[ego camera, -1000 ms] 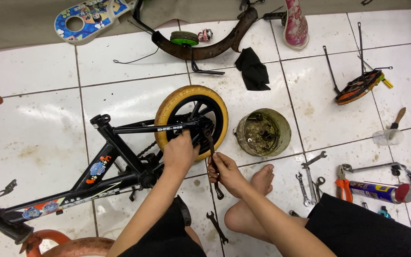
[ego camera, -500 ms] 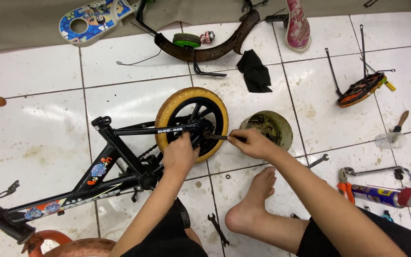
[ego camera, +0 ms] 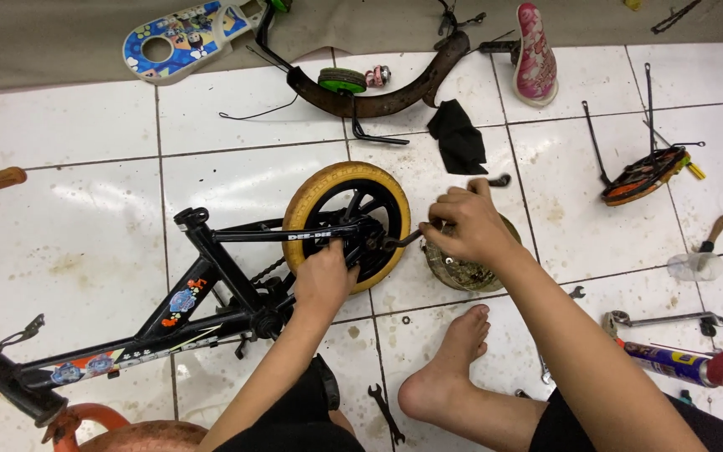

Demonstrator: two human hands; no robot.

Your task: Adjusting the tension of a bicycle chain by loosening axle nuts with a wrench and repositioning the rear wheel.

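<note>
A small black bicycle frame (ego camera: 211, 251) lies on its side on the white tiled floor, its yellow-tyred rear wheel (ego camera: 315, 197) pointing away from me. My left hand (ego camera: 325, 279) rests on the frame by the wheel hub. My right hand (ego camera: 466, 224) grips a wrench (ego camera: 399, 241) whose head sits at the hub's axle. Under my right hand lies a dirty round metal bowl (ego camera: 462, 272). My bare foot (ego camera: 445, 368) rests on the floor just below it.
Loose wrenches (ego camera: 387, 414) lie by my legs, a spray can (ego camera: 679, 362) at the right. A brown fender with a green wheel (ego camera: 370, 92), a black rag (ego camera: 458, 134), a pink saddle (ego camera: 533, 50), a training wheel (ego camera: 642, 176) and a brush (ego camera: 705, 247) are scattered behind.
My right hand has come up from the floor near my foot with the wrench and set it on the rear axle. My left hand stayed on the frame by the hub.
</note>
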